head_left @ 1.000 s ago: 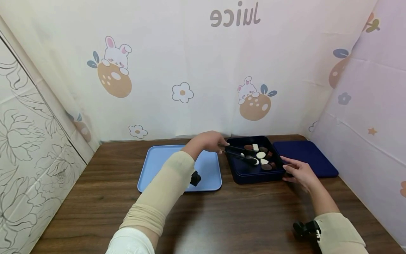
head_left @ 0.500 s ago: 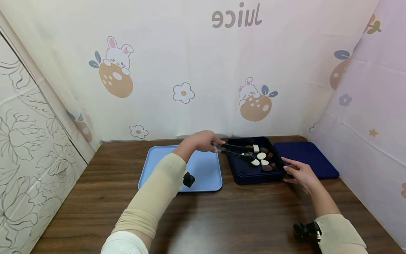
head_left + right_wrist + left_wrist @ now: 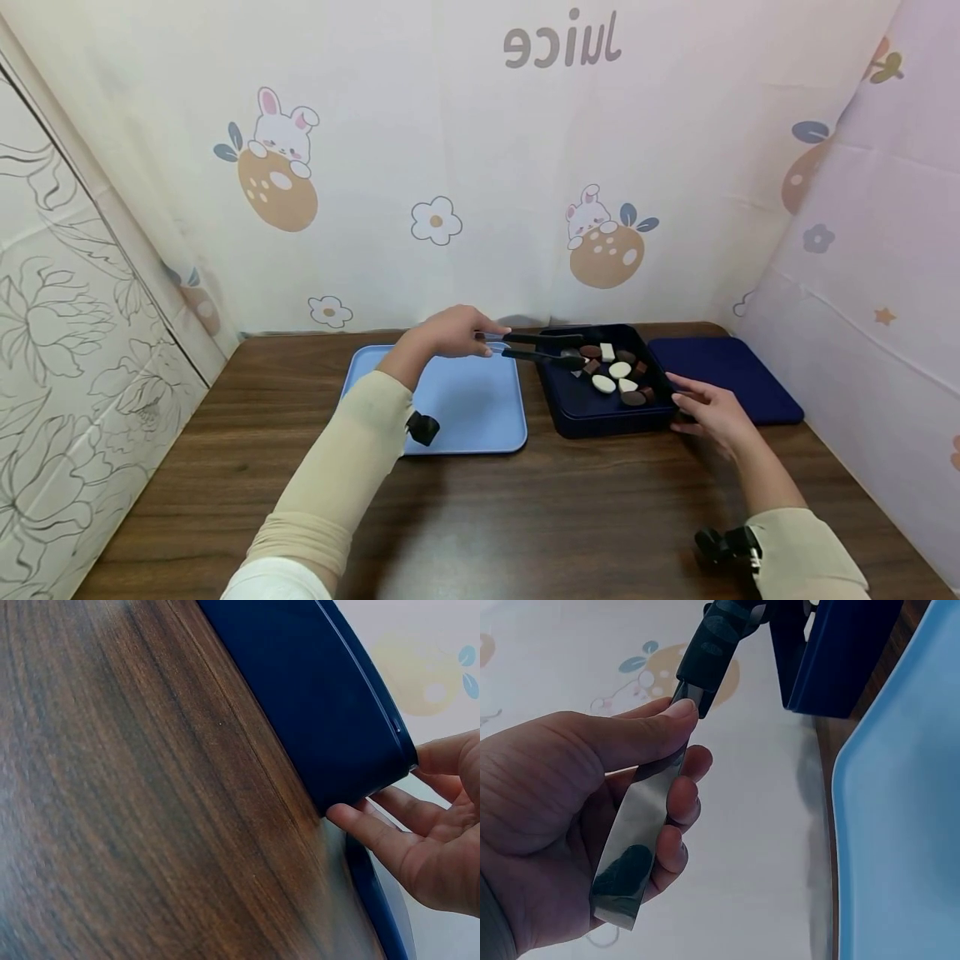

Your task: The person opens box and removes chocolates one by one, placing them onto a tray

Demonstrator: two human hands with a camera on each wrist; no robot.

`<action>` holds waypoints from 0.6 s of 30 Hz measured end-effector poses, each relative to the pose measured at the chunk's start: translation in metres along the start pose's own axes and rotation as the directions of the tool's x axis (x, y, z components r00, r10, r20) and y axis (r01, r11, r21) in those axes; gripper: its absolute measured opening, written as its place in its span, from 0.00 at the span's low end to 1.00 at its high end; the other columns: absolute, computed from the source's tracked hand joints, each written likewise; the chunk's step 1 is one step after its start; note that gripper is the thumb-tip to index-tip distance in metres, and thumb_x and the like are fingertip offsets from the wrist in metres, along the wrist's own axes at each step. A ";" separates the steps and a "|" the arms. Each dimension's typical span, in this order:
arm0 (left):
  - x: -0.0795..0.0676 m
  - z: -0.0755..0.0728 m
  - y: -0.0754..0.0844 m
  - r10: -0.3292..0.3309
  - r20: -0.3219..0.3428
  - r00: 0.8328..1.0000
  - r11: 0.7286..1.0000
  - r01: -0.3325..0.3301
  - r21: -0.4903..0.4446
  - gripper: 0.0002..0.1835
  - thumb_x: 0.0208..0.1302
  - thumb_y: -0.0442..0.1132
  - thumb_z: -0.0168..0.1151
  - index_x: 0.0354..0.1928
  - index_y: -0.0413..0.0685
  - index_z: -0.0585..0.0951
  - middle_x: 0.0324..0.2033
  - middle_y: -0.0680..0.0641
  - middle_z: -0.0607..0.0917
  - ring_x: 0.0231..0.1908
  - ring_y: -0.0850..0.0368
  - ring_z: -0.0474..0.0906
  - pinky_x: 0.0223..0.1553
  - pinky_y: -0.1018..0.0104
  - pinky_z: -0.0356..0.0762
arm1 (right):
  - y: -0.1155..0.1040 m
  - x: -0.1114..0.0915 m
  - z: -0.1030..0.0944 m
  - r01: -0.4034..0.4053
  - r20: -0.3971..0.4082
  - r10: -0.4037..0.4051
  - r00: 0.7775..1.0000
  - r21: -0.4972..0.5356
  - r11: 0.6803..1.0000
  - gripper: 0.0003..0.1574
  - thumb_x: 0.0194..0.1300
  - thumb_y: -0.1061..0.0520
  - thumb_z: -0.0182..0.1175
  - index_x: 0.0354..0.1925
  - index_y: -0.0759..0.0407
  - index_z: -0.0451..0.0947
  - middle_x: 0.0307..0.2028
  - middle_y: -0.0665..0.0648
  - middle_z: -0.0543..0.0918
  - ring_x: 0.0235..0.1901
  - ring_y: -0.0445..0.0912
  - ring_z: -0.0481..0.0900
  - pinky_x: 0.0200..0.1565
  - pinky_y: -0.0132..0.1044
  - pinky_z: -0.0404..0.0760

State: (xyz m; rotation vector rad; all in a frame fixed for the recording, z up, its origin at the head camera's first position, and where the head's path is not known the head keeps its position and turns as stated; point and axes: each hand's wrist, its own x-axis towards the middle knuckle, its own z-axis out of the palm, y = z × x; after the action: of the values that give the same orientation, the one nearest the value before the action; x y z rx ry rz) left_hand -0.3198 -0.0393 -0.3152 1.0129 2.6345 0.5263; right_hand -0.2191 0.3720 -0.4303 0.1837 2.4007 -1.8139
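My left hand (image 3: 457, 332) grips a pair of metal tongs (image 3: 649, 802), thumb on one side and fingers curled around the other. The tongs' black tips reach over the left part of a dark blue box (image 3: 600, 423), standing apart. Whether a piece sits between those tips, I cannot tell. Inside the box lie several chocolates: white ovals (image 3: 603, 384), a white rectangular piece (image 3: 607, 352), and brown and dark pieces (image 3: 633, 398). At the box's right wall, my right hand (image 3: 712, 414) touches the outside with extended fingertips (image 3: 345, 814).
Left of the box a light blue tray (image 3: 480, 417) lies on the wooden table (image 3: 540, 517), partly under my left arm. A dark blue lid (image 3: 731, 375) rests flat to the right. A printed curtain (image 3: 487, 167) hangs behind the table.
My left hand has moved left with the tongs, drawing their tips from the middle of the box toward its left side. My right hand stays at the box's right wall.
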 end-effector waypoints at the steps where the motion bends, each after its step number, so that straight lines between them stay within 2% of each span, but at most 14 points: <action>1: -0.002 0.000 -0.002 0.000 -0.003 1.000 1.000 0.000 -0.005 0.26 0.66 0.38 0.65 0.66 0.57 0.75 0.54 0.50 0.83 0.41 0.57 0.75 0.40 0.65 0.75 | 0.000 0.000 0.000 0.001 -0.001 -0.001 1.000 -0.001 1.000 0.36 0.76 0.59 0.49 0.75 0.64 0.48 0.69 0.77 0.53 0.64 0.66 0.57 0.47 0.45 0.81; 6: -0.015 -0.001 -0.012 -0.015 -0.020 1.000 0.999 0.014 -0.035 0.26 0.66 0.38 0.65 0.66 0.56 0.75 0.51 0.51 0.83 0.39 0.56 0.75 0.39 0.64 0.75 | 0.000 0.000 0.000 0.003 -0.004 -0.003 1.000 -0.015 1.000 0.36 0.76 0.58 0.49 0.75 0.64 0.48 0.69 0.77 0.54 0.63 0.65 0.59 0.47 0.45 0.81; 12: -0.029 0.000 -0.025 -0.020 -0.030 0.999 0.999 0.019 -0.034 0.26 0.66 0.38 0.64 0.66 0.55 0.75 0.37 0.53 0.84 0.36 0.57 0.74 0.37 0.64 0.74 | 0.000 -0.001 0.000 -0.006 -0.008 0.006 1.000 -0.022 1.000 0.36 0.76 0.57 0.50 0.75 0.63 0.49 0.69 0.77 0.54 0.62 0.61 0.62 0.47 0.45 0.81; 18: -0.040 0.002 -0.038 -0.038 -0.032 0.999 0.999 0.037 -0.039 0.26 0.66 0.38 0.64 0.66 0.55 0.75 0.32 0.53 0.82 0.34 0.56 0.73 0.35 0.64 0.73 | -0.001 -0.001 0.000 -0.005 -0.005 0.005 1.000 -0.017 1.000 0.36 0.76 0.57 0.49 0.75 0.63 0.49 0.69 0.76 0.53 0.64 0.63 0.59 0.47 0.44 0.81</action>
State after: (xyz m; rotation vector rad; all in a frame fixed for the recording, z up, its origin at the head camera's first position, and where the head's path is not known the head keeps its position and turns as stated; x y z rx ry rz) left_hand -0.3127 -0.0927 -0.3285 0.9493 2.6561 0.5871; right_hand -0.2179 0.3718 -0.4292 0.1923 2.4159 -1.7930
